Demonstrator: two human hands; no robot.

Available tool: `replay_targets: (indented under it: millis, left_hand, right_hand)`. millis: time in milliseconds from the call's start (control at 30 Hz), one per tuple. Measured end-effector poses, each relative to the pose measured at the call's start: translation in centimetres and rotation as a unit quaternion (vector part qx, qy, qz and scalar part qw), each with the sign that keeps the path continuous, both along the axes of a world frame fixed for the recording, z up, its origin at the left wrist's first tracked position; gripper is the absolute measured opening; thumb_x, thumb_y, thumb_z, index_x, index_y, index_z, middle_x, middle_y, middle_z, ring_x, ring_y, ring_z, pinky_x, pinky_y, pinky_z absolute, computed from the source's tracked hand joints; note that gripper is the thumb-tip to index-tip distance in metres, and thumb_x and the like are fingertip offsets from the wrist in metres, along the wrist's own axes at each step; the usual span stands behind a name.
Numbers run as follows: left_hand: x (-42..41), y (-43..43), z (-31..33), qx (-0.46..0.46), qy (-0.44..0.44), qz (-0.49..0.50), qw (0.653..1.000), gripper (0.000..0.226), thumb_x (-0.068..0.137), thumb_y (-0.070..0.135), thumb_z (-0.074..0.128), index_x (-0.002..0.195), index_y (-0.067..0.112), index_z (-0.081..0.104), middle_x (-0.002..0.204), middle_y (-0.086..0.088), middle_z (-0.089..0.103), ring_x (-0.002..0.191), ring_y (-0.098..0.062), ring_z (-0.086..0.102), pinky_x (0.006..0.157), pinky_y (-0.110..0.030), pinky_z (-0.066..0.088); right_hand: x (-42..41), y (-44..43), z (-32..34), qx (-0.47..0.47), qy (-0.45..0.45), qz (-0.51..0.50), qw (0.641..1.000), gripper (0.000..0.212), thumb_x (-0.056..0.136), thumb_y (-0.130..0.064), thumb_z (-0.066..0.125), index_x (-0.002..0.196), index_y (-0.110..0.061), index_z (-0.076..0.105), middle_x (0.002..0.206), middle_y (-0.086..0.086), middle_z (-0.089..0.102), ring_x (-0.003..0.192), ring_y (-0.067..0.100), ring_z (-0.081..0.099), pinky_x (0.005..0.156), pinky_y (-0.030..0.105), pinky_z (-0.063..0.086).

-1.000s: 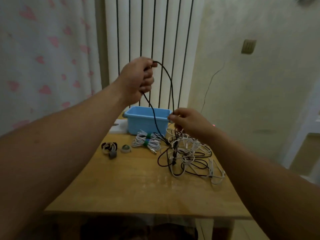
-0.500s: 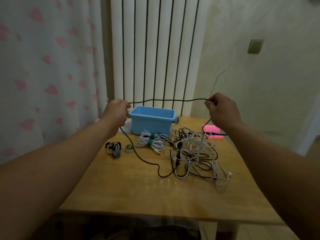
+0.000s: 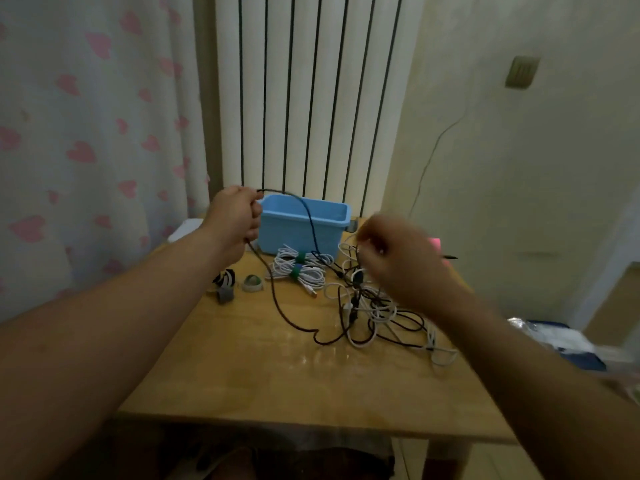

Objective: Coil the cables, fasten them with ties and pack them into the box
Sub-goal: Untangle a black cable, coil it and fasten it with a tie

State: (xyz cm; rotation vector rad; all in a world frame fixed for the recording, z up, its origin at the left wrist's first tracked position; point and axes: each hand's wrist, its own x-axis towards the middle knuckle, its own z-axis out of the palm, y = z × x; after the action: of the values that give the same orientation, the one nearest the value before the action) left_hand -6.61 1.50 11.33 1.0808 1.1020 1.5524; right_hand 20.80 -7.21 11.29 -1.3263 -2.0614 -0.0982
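Note:
My left hand (image 3: 235, 221) is closed around a black cable (image 3: 309, 223) just left of the blue box (image 3: 332, 221). The cable arcs from the fist across the box front and also hangs down to a loop on the table. My right hand (image 3: 394, 261) is blurred, low over a tangle of black and white cables (image 3: 377, 311); its fingers look pinched near a strand, but the blur hides any hold. Two white coils with green ties (image 3: 298, 270) lie in front of the box.
On the wooden table (image 3: 277, 368), a black-and-white strap bundle (image 3: 224, 287) and a small tape roll (image 3: 252, 284) lie left of the coils. A pink pad (image 3: 435, 242) sits at the far right. Radiator and curtain stand behind; a bag (image 3: 561, 341) lies off the table's right edge.
My right hand has dropped from holding the cable stretched level at the right and moved left and down to the tangle. The cable now sags in an arc. My left hand stays put.

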Motion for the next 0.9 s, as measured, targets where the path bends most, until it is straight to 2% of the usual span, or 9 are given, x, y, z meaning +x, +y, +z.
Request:
replay_targets:
  millis: [133, 267, 367, 467, 500, 567, 633, 767, 900]
  left_hand:
    - [2.4, -0.3, 2.3, 0.002, -0.058, -0.015, 0.998, 0.014, 0.108, 0.011, 0.044, 0.1, 0.015, 0.055, 0.063, 0.003, 0.044, 0.044, -0.008, 0.03, 0.038, -0.022, 0.021]
    - [3.4, -0.6, 3.3, -0.001, -0.091, -0.017, 0.996, 0.013, 0.108, 0.009, 0.043, 0.102, 0.014, 0.054, 0.065, 0.002, 0.044, 0.044, -0.008, 0.03, 0.039, -0.021, 0.022]
    - [3.0, -0.5, 3.6, 0.013, -0.093, -0.021, 0.995, 0.009, 0.108, 0.011, 0.046, 0.11, 0.012, 0.055, 0.066, 0.002, 0.048, 0.048, -0.009, 0.034, 0.043, -0.022, 0.031]
    - [2.8, -0.7, 3.6, 0.031, -0.04, -0.061, 0.997, 0.014, 0.111, 0.019, 0.049, 0.11, 0.013, 0.062, 0.07, 0.002, 0.059, 0.057, -0.011, 0.048, 0.055, -0.026, 0.046]
    - [3.0, -0.8, 3.5, 0.036, -0.023, -0.077, 0.996, 0.016, 0.112, 0.022, 0.05, 0.111, 0.013, 0.064, 0.072, 0.001, 0.062, 0.062, -0.012, 0.053, 0.06, -0.028, 0.051]
    - [3.7, -0.9, 3.3, 0.045, -0.022, -0.104, 0.993, 0.021, 0.113, 0.026, 0.05, 0.115, 0.012, 0.066, 0.079, -0.001, 0.069, 0.072, -0.015, 0.061, 0.072, -0.035, 0.059]
    - [4.4, -1.0, 3.2, 0.051, -0.041, -0.134, 0.989, 0.028, 0.113, 0.029, 0.052, 0.124, 0.008, 0.066, 0.09, -0.007, 0.075, 0.08, -0.019, 0.066, 0.083, -0.04, 0.062]
    - [6.0, -1.7, 2.5, 0.05, 0.004, -0.136, 0.989, 0.036, 0.112, 0.039, 0.051, 0.134, 0.012, 0.059, 0.119, -0.013, 0.076, 0.097, -0.023, 0.071, 0.089, -0.042, 0.062]
    - [8.7, -3.8, 0.0, 0.061, 0.111, -0.035, 0.991, 0.035, 0.111, 0.045, 0.051, 0.121, 0.012, 0.059, 0.105, -0.008, 0.069, 0.089, -0.019, 0.064, 0.076, -0.033, 0.056]
  right_hand:
    - [-4.0, -1.8, -5.4, -0.293, -0.177, 0.086, 0.936, 0.05, 0.099, -0.063, 0.058, 0.139, -0.033, 0.058, 0.11, -0.008, 0.068, 0.093, 0.006, 0.062, 0.087, 0.034, 0.056]
    - [-4.4, -0.8, -7.2, -0.358, -0.184, 0.11, 0.909, 0.032, 0.107, -0.049, 0.05, 0.121, -0.028, 0.071, 0.111, -0.007, 0.068, 0.101, 0.015, 0.064, 0.092, 0.04, 0.055]
    - [-3.0, -1.5, -5.6, -0.362, -0.078, 0.152, 0.916, 0.034, 0.11, -0.035, 0.043, 0.094, -0.019, 0.067, 0.09, -0.004, 0.064, 0.081, 0.013, 0.062, 0.077, 0.031, 0.052]
    - [-1.3, -1.5, -0.5, -0.199, 0.081, 0.128, 0.968, 0.035, 0.104, -0.04, 0.037, 0.076, -0.025, 0.051, 0.076, -0.005, 0.053, 0.067, 0.012, 0.048, 0.067, 0.023, 0.042]
    - [-0.7, -1.0, 1.6, -0.164, 0.188, 0.124, 0.96, 0.035, 0.102, -0.042, 0.039, 0.073, -0.025, 0.05, 0.072, -0.004, 0.052, 0.065, 0.015, 0.047, 0.065, 0.026, 0.041]
    - [0.5, 0.3, 5.8, -0.16, 0.428, 0.15, 0.877, 0.039, 0.105, -0.039, 0.047, 0.069, -0.022, 0.051, 0.066, -0.001, 0.049, 0.059, 0.017, 0.043, 0.058, 0.032, 0.036]
    - [1.6, 1.4, 9.3, -0.163, 0.539, 0.174, 0.808, 0.038, 0.105, -0.034, 0.05, 0.068, -0.023, 0.049, 0.065, -0.001, 0.044, 0.057, 0.015, 0.039, 0.053, 0.029, 0.032]
    - [1.6, 2.7, 13.1, -0.149, 0.571, 0.18, 0.787, 0.04, 0.104, -0.037, 0.053, 0.067, -0.022, 0.05, 0.064, -0.001, 0.044, 0.055, 0.014, 0.04, 0.048, 0.026, 0.032]
    - [0.7, 3.6, 13.2, -0.139, 0.551, 0.158, 0.808, 0.039, 0.103, -0.038, 0.057, 0.068, -0.023, 0.052, 0.064, -0.001, 0.047, 0.054, 0.015, 0.042, 0.048, 0.024, 0.035]
